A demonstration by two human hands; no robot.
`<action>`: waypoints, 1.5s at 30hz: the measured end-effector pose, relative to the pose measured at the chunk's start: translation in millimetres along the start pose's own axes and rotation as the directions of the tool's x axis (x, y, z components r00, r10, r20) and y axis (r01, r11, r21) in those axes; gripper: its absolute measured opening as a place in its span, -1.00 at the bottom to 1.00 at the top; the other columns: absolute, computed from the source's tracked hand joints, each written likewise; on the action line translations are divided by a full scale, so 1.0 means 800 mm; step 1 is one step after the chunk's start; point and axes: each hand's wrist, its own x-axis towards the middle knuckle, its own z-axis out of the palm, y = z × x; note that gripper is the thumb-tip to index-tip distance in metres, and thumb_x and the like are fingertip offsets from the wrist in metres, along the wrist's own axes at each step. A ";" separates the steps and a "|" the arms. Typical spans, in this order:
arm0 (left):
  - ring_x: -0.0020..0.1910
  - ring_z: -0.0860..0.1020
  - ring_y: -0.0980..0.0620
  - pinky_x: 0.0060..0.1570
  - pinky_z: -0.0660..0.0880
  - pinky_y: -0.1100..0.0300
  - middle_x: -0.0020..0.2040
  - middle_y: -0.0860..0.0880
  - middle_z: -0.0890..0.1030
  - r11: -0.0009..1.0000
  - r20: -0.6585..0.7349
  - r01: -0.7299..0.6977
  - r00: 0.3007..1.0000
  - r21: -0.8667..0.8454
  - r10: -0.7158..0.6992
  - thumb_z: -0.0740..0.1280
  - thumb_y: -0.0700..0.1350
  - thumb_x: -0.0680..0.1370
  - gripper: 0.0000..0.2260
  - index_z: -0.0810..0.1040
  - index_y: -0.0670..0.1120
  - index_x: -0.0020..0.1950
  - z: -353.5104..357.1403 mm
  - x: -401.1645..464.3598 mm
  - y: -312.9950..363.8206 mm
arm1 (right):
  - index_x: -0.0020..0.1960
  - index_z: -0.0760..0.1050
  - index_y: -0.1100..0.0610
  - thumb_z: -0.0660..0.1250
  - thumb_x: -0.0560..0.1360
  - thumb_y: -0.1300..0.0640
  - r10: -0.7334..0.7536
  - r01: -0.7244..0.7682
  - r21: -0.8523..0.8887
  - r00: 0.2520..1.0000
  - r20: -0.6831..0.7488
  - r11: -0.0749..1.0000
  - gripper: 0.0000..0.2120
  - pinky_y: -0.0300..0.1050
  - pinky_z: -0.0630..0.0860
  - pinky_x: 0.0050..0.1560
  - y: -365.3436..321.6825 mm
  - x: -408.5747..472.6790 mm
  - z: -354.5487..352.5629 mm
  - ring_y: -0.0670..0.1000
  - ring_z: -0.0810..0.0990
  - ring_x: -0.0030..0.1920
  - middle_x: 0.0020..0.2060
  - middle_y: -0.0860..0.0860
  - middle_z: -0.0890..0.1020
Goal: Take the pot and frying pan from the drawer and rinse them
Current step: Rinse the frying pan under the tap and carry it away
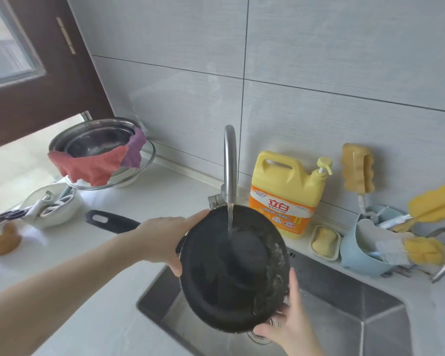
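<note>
one black frying pan [231,268] tilted over the sink [344,312] under the running tap [229,160] — left hand [165,242] and right hand [285,327] both grasp its rim. one yellow soap jug [285,191] reads "立白" — two cloths [93,167] on stacked bowls.

My frying pan [231,268] is black with whitish flecks. Right of the silver tap [229,160]: a yellow-and-orange detergent jug [285,191], a pale blue caddy [362,250]; left, red and purple cloths [98,165].

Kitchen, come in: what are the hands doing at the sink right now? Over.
Left hand and right hand each grip the frying pan rim. Pan tilted over sink, tap water hitting it. Nothing in the way.
</note>
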 end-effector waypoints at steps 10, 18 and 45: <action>0.10 0.61 0.03 0.21 0.51 0.00 0.15 -0.01 0.62 0.702 -0.015 -0.070 0.996 -0.709 0.085 0.64 -0.08 0.26 0.17 -0.18 0.40 0.50 0.091 0.025 0.002 | 0.41 -0.21 -0.55 0.69 -0.03 -0.09 -0.038 0.090 -0.504 0.993 0.114 0.859 0.36 0.04 0.49 0.29 -0.123 0.018 -0.135 -0.06 0.58 0.19 0.16 -0.15 0.61; 0.24 0.58 -0.01 0.32 0.44 -0.06 0.24 0.02 0.62 0.686 0.405 0.139 0.882 -0.714 0.243 0.57 -0.27 0.33 -0.07 0.14 0.20 0.52 0.052 0.024 -0.014 | 0.42 0.28 -0.27 0.64 0.13 0.19 0.081 -0.011 -0.260 0.961 0.264 0.966 -0.01 0.13 0.54 0.22 -0.082 -0.001 -0.114 0.05 0.66 0.10 0.14 -0.05 0.64; -0.16 0.57 -0.10 -0.24 0.54 0.08 -0.03 -0.14 0.54 0.964 -0.899 -0.257 0.403 0.071 0.173 0.37 0.26 0.40 -0.06 -0.05 -0.06 0.59 0.128 0.062 0.056 | 0.49 0.08 0.26 0.72 -0.07 0.11 -0.493 0.099 -0.795 0.828 -0.267 0.599 0.29 0.08 0.58 -0.23 -0.055 0.001 -0.145 0.40 0.64 0.02 0.21 0.40 0.51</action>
